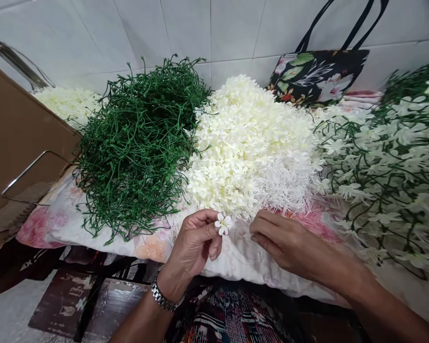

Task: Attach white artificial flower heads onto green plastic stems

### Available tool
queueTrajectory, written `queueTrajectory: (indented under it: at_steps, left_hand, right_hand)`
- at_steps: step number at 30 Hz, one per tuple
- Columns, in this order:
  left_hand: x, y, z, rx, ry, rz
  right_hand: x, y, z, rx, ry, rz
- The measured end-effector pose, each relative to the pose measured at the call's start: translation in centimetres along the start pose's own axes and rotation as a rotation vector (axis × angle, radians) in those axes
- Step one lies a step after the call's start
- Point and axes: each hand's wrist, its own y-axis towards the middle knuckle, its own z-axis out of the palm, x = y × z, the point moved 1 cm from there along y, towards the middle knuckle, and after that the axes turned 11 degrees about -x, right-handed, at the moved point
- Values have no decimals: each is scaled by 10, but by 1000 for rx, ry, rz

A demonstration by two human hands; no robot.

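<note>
While our left hand (195,243) sits near the front edge of the floral cloth (57,216), its thumb and forefinger pinch a small white flower (222,224), other fingers curled under; a metal watch (163,296) is on that wrist. Our right hand (282,240) lies just beside it, fingers pressed together and pointing at the flower — we cannot tell if the fingertips grip anything; a faint thin white piece may be there, too small to call. Flower is held just above the cloth, at the front foot of the white flower pile (248,143), which fills the middle of the cloth. White plastic spikes (289,188) stick out along that pile's front-right side. Left of it, touching, a heap of green stems (139,143) reaching toward the cloth's left edge. Right edge: stems already bearing white flowers (386,166), stacked loosely, part blurred. Back left corner — a second, smaller heap of white flowers (69,105), with a clear container rim (17,64) above it. Brown cardboard (17,128) stands at far left, a wire handle (32,169) in front of it. A black floral tote bag (316,76) leans on the tiled wall (186,28) behind the pile. Patterned fabric (232,319) shows below, between our forearms.
</note>
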Motion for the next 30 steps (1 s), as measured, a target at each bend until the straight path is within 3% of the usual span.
queueTrajectory:
  at_steps: [5,8,14,17,21,24,30]
  left_hand:
    - [4,-1,0,52,-29,-23]
    - [6,-1,2,44,-31,-25]
    - [9,-3,5,7,24,23]
    - [11,-2,5,-21,83,92]
    - [16,-2,2,-46,218,211]
    - [17,-5,2,-40,363,339]
    - [14,-12,0,-11,739,819]
  right_hand:
    - [16,7,-15,-219,284,138]
    - [22,7,-13,-280,326,174]
    - [12,-7,13,-104,-74,167]
    - [14,-8,10,-123,-175,152]
    - [31,3,-6,-255,43,157]
    - [42,10,-5,-302,156,141]
    - [45,10,16,-423,162,130]
